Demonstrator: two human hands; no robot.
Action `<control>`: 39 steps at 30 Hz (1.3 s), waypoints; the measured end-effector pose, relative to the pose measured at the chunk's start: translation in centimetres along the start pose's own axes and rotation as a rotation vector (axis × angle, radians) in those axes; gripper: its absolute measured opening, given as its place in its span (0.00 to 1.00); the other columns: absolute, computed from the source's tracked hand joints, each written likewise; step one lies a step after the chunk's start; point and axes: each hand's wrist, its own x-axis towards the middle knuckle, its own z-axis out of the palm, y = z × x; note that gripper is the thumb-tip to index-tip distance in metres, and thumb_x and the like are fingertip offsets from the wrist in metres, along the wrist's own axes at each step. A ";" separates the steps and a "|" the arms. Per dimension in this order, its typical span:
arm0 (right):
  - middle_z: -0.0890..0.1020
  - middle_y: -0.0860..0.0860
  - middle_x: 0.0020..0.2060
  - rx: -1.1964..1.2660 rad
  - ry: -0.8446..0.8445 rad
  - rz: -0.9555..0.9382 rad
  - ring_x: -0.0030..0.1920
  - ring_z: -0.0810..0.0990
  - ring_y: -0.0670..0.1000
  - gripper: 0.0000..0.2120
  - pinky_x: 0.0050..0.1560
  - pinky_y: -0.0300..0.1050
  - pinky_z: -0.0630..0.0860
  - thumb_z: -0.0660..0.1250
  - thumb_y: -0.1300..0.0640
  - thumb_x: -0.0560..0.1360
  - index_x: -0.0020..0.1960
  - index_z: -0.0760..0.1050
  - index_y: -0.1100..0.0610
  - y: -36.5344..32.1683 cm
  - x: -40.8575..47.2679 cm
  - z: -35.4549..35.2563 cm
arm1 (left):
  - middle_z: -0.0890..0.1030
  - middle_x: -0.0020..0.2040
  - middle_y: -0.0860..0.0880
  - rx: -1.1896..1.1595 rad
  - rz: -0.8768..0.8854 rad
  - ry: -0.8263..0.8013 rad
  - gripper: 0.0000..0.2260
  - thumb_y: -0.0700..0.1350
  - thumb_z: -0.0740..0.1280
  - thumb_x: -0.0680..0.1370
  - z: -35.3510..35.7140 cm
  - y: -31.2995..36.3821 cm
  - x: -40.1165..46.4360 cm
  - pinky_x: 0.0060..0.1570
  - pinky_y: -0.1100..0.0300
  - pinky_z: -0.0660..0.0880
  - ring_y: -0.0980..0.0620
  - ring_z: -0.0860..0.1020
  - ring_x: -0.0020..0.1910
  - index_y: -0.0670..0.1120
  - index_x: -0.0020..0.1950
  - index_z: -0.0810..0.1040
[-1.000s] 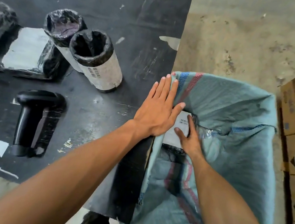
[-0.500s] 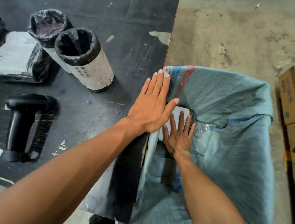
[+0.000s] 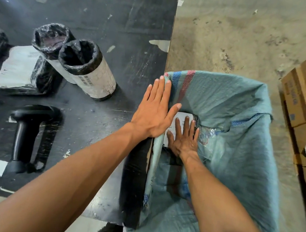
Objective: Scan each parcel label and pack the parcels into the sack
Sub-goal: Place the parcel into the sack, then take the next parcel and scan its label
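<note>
— Flat and open, is the right hand (image 3: 183,138)?
— Yes, fingers spread, pressing a white-labelled parcel (image 3: 183,119) down inside the teal woven sack (image 3: 231,143).
— And the left hand (image 3: 153,112)?
— Open too, palm down, pinning the sack's rim against the black table (image 3: 102,14) edge.
— What else?
— Two black-wrapped cylindrical parcels (image 3: 88,70) lie far left; a black handheld scanner (image 3: 25,132) lies nearer.

The sack (image 3: 231,143) is hung at the right edge of the table (image 3: 106,19), a parcel (image 3: 181,123) is lodged inside it, and on the table are found two upright cylindrical parcels (image 3: 88,70), a flat parcel (image 3: 18,68) left of them and the scanner (image 3: 26,132) in front.
</note>
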 end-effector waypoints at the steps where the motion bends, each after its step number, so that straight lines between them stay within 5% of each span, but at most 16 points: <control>1: 0.32 0.56 0.84 0.012 -0.010 0.003 0.83 0.30 0.59 0.34 0.81 0.63 0.32 0.41 0.36 0.86 0.86 0.35 0.47 -0.1 -0.4 -0.5 | 0.41 0.83 0.40 0.001 0.000 0.000 0.34 0.60 0.46 0.85 0.0 0.0 0.0 0.80 0.50 0.38 0.45 0.40 0.82 0.39 0.82 0.41; 7: 0.45 0.61 0.85 0.301 0.055 0.131 0.85 0.41 0.60 0.33 0.83 0.59 0.39 0.48 0.39 0.87 0.87 0.46 0.51 0.5 -3.7 -5.1 | 0.39 0.82 0.40 -0.018 0.002 -0.010 0.34 0.60 0.45 0.85 -0.4 0.2 -0.2 0.80 0.50 0.37 0.45 0.39 0.82 0.39 0.82 0.39; 14: 0.60 0.64 0.81 0.419 0.204 0.160 0.81 0.61 0.65 0.32 0.78 0.62 0.59 0.52 0.37 0.86 0.84 0.57 0.53 0.8 -8.9 -12.0 | 0.36 0.82 0.38 -0.111 0.000 -0.163 0.36 0.60 0.48 0.85 -2.8 0.5 -0.7 0.79 0.48 0.36 0.43 0.36 0.81 0.39 0.82 0.37; 17: 0.65 0.62 0.79 0.442 0.308 0.108 0.78 0.67 0.64 0.32 0.74 0.62 0.65 0.52 0.35 0.85 0.82 0.60 0.52 -0.7 -11.1 -14.9 | 0.51 0.83 0.38 -0.227 0.055 -0.219 0.35 0.60 0.54 0.85 -5.3 -0.8 -1.5 0.80 0.47 0.49 0.41 0.49 0.82 0.39 0.83 0.48; 19: 0.67 0.61 0.78 0.442 0.405 0.079 0.75 0.70 0.63 0.31 0.72 0.61 0.68 0.53 0.34 0.84 0.80 0.62 0.51 -2.7 -12.3 -17.1 | 0.70 0.74 0.40 -0.236 0.133 -0.142 0.29 0.59 0.60 0.83 -7.2 -2.5 -2.5 0.70 0.49 0.66 0.40 0.67 0.74 0.41 0.77 0.65; 21: 0.72 0.60 0.75 0.419 0.509 0.062 0.73 0.73 0.63 0.30 0.70 0.59 0.70 0.53 0.34 0.84 0.78 0.66 0.52 -5.3 -13.2 -19.5 | 0.78 0.65 0.42 -0.218 0.169 -0.008 0.24 0.58 0.63 0.81 -9.7 -4.5 -3.7 0.60 0.50 0.73 0.40 0.76 0.65 0.42 0.70 0.74; 29: 0.81 0.55 0.65 0.423 0.842 -0.109 0.65 0.79 0.59 0.24 0.63 0.54 0.73 0.62 0.40 0.83 0.69 0.76 0.55 -20.0 -15.5 -25.9 | 0.82 0.45 0.50 -0.391 0.215 0.417 0.13 0.52 0.70 0.78 -20.8 -15.3 -8.2 0.49 0.52 0.77 0.49 0.79 0.44 0.43 0.53 0.81; 34: 0.82 0.53 0.62 0.368 0.874 -0.282 0.62 0.81 0.55 0.22 0.60 0.51 0.75 0.64 0.40 0.82 0.68 0.78 0.54 -29.2 -16.9 -25.4 | 0.84 0.47 0.50 -0.495 0.024 0.508 0.12 0.51 0.70 0.77 -22.8 -23.8 -9.8 0.51 0.54 0.77 0.50 0.81 0.47 0.44 0.53 0.82; 39: 0.80 0.49 0.55 0.279 0.760 -0.411 0.55 0.81 0.54 0.18 0.51 0.48 0.73 0.64 0.39 0.82 0.63 0.77 0.51 -35.5 -18.3 -22.2 | 0.77 0.62 0.40 -0.230 -0.184 0.390 0.22 0.54 0.66 0.79 -21.8 -31.6 -10.8 0.60 0.48 0.72 0.40 0.75 0.62 0.39 0.65 0.75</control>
